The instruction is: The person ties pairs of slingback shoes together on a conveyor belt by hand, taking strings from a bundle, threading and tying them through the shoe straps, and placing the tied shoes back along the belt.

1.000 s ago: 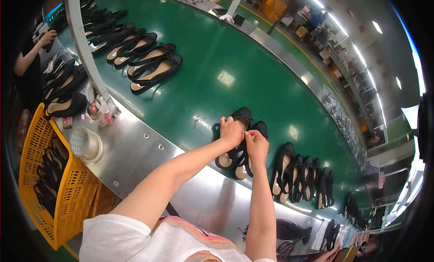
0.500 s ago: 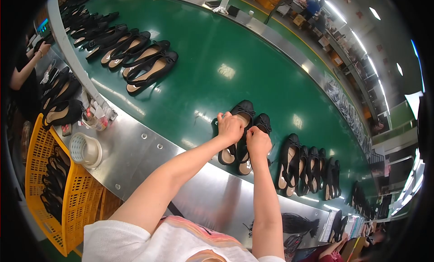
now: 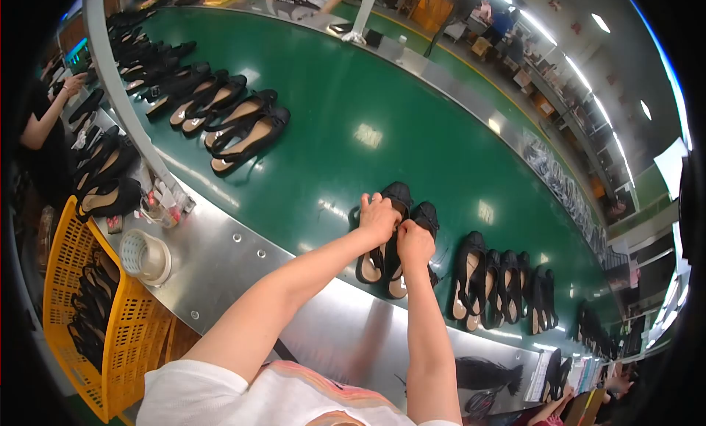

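Observation:
On the green belt (image 3: 331, 124) in front of me stand two black slingback shoes side by side, the left shoe (image 3: 398, 193) and the right shoe (image 3: 426, 215), each with a bow at the toe. My left hand (image 3: 378, 218) lies over the opening of the left shoe, its fingers bent; what its fingertips grip is hidden. Close beside it, my right hand (image 3: 415, 244) is closed over the right shoe's upper, its fingertips near the inner edge. What it pinches is too small to make out.
More black shoes (image 3: 250, 140) stand at the belt's far left, and others (image 3: 469, 279) at the right. A yellow crate (image 3: 121, 338) of shoes and a tape roll (image 3: 145, 257) are at the left. Co-workers' arms (image 3: 50, 117) show at the left and far side.
The camera view has shifted slightly. Both hands stay at the same pair of shoes, with only small finger movement. A person across the belt shows more fully now.

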### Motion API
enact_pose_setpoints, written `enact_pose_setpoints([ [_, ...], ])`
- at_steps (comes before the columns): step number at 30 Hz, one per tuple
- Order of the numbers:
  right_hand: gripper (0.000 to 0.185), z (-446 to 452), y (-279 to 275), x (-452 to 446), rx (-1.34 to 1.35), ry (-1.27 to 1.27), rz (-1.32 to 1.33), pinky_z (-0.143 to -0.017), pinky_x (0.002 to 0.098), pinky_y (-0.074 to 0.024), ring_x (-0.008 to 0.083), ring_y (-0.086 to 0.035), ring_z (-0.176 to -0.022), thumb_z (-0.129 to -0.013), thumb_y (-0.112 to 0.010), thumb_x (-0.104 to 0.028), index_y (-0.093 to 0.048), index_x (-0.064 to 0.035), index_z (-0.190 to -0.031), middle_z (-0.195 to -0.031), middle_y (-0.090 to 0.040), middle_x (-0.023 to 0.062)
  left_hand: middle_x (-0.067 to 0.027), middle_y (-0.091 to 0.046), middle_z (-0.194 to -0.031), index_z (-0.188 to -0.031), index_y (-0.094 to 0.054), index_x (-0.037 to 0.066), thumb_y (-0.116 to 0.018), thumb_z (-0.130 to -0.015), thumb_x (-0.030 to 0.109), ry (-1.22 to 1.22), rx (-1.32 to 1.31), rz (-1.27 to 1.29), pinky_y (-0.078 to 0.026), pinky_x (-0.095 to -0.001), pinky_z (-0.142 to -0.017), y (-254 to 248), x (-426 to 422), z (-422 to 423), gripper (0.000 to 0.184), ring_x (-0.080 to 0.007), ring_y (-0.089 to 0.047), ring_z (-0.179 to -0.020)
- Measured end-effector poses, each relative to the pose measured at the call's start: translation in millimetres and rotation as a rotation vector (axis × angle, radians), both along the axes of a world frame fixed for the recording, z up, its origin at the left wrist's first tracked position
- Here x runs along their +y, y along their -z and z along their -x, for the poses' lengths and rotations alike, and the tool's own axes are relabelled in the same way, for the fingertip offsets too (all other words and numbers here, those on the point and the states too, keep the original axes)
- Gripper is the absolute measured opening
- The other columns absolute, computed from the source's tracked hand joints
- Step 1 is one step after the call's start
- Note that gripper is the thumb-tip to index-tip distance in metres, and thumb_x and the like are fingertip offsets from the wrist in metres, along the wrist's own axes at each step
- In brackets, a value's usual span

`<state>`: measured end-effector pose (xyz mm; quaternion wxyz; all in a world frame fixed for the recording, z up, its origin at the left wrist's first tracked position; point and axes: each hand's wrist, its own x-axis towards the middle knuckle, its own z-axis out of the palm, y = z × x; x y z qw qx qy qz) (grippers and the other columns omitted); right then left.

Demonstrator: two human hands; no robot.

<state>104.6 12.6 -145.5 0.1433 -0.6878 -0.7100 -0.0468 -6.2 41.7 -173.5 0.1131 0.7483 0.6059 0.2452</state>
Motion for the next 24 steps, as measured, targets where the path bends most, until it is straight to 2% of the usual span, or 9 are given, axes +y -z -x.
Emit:
enact_pose_setpoints([
  [3,0.016,1.5,-6.0,-2.2,0.040,0.011,0.003,-0.059,0.0416,-0.0506,0.0307,-0.063,-0.068,-0.081,-0.057,-0.026,-0.064,-0.0131,-0.075,-0.070,-0.064,0.0126,-0.0033,-0.058,-0.087,-0.073,-0.070,0.023,-0.068,-0.068,0.024,0.044,0.019,0.060,-0.024,-0.0468,-0.094,-0.2,6.5,1.6,0.005,-0.0254,-0.045,-0.101],
  [6,0.020,-6.1,-13.1,-5.3,0.250,-0.068,-0.050,-0.061,0.0420,-0.0497,0.0329,-0.062,-0.070,-0.080,-0.061,-0.030,-0.064,-0.0140,-0.090,-0.070,-0.063,0.0127,-0.0072,-0.057,-0.088,-0.075,-0.065,0.015,-0.065,-0.071,0.019,0.065,-0.063,0.045,-0.032,-0.0438,-0.088,2.6,3.4,6.2,0.006,-0.0279,-0.045,-0.102],
  [9,0.051,-46.5,-49.9,-19.8,0.138,-0.180,-0.054,-0.073,0.0395,-0.0486,0.0315,-0.060,-0.087,-0.076,-0.065,-0.036,-0.050,-0.0131,-0.118,-0.096,-0.060,0.0122,-0.0112,-0.055,-0.088,-0.081,-0.057,0.007,-0.062,-0.074,0.011,0.063,-0.459,-0.274,-0.041,-0.0383,-0.081,15.4,-1.4,12.3,0.009,-0.0321,-0.049,-0.095],
  [11,0.046,-88.2,-79.6,-32.8,-0.019,-0.176,0.059,-0.070,0.0403,-0.0499,0.0314,-0.061,-0.084,-0.074,-0.066,-0.038,-0.058,-0.0109,-0.109,-0.093,-0.061,0.0123,-0.0080,-0.060,-0.102,-0.088,-0.051,0.005,-0.054,-0.086,0.010,0.114,-1.197,-0.048,-0.044,-0.0316,-0.081,28.4,-0.3,8.3,0.006,-0.0186,-0.055,-0.089],
  [12,0.038,-104.2,-96.7,-41.0,-0.057,-0.160,0.182,-0.067,0.0388,-0.0501,0.0279,-0.062,-0.079,-0.072,-0.067,-0.039,-0.065,-0.0113,-0.098,-0.083,-0.064,0.0089,-0.0080,-0.062,-0.102,-0.092,-0.048,0.005,-0.049,-0.091,0.013,0.047,-1.371,0.109,-0.044,-0.0304,-0.083,18.1,-7.8,11.2,0.008,-0.0140,-0.056,-0.089],
  [13,0.029,-119.2,-102.1,-45.6,-0.117,-0.106,0.276,-0.064,0.0381,-0.0499,0.0262,-0.063,-0.074,-0.071,-0.068,-0.037,-0.069,-0.0134,-0.087,-0.073,-0.065,0.0062,-0.0103,-0.063,-0.098,-0.094,-0.046,0.006,-0.047,-0.092,0.014,0.044,-1.637,0.161,-0.045,-0.0292,-0.081,19.3,-11.9,10.4,0.009,-0.0149,-0.057,-0.086],
  [16,0.019,-134.3,-106.5,-57.8,-0.146,-0.086,0.213,-0.061,0.0395,-0.0499,0.0285,-0.063,-0.070,-0.073,-0.066,-0.032,-0.069,-0.0137,-0.077,-0.072,-0.064,0.0098,-0.0043,-0.054,-0.075,-0.094,-0.043,0.005,-0.045,-0.093,0.013,-0.193,-1.903,0.218,-0.045,-0.0280,-0.071,38.7,-9.7,6.5,0.008,-0.0153,-0.053,-0.068],
  [20,0.019,-104.6,-73.6,-47.0,-0.027,-0.029,0.140,-0.064,0.0429,-0.0489,0.0331,-0.061,-0.073,-0.077,-0.062,-0.028,-0.067,-0.0106,-0.081,-0.075,-0.064,0.0135,-0.0004,-0.042,-0.066,-0.091,-0.043,0.006,-0.045,-0.092,0.015,-0.332,-1.909,0.136,-0.039,-0.0256,-0.055,37.7,-12.7,13.6,0.010,-0.0112,-0.042,-0.058],
  [24,0.018,-73.6,-33.5,-30.0,-0.004,-0.046,0.077,-0.066,0.0424,-0.0504,0.0324,-0.063,-0.072,-0.076,-0.059,-0.027,-0.068,-0.0121,-0.078,-0.073,-0.064,0.0138,0.0000,-0.044,-0.067,-0.087,-0.043,0.006,-0.049,-0.089,0.016,-0.438,-1.527,0.093,-0.034,-0.0235,-0.049,23.6,-24.4,38.9,0.012,-0.0071,-0.040,-0.055],
])
